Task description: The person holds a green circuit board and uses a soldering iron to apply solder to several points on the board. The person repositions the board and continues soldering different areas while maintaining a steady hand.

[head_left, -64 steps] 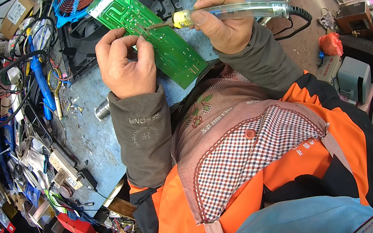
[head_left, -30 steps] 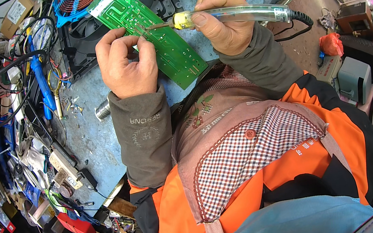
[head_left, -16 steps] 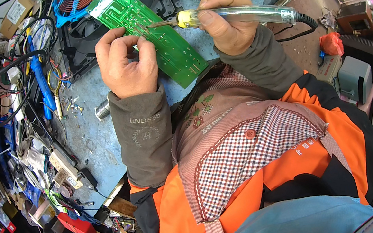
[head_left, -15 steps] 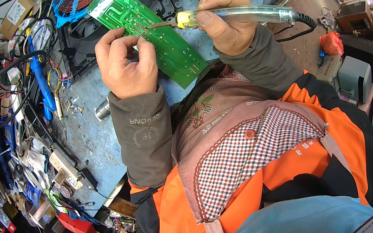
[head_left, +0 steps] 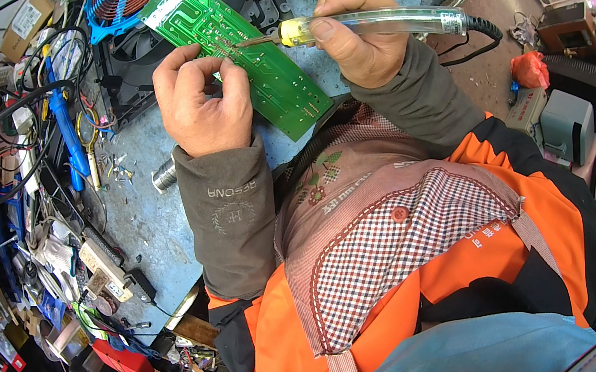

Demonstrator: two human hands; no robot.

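Note:
A long green circuit board (head_left: 283,98) lies slantwise in front of me, its far end against a black fan housing (head_left: 132,44). My right hand (head_left: 368,36) grips a soldering iron (head_left: 404,20) by its clear handle, just behind the yellow collar. The iron's thin tip points left and meets the board's middle, among rows of solder joints. At the board's left edge, my left hand (head_left: 205,99) is closed with thumb and fingers drawn together near the iron's tip. What lies between its fingertips is hidden. A small metallic spool (head_left: 164,177) stands beside my left wrist.
Tangled cables, tools and a blue-handled tool (head_left: 68,130) crowd the bench's left side. A white power strip (head_left: 103,272) and a red box (head_left: 124,362) are farther down. A blue fan guard with copper-coloured winding (head_left: 118,3) sits at the back. A grey box (head_left: 568,127) stands right.
The soldering iron's handle has shifted very slightly to the left and down. Both hands and the circuit board stay nearly where they were.

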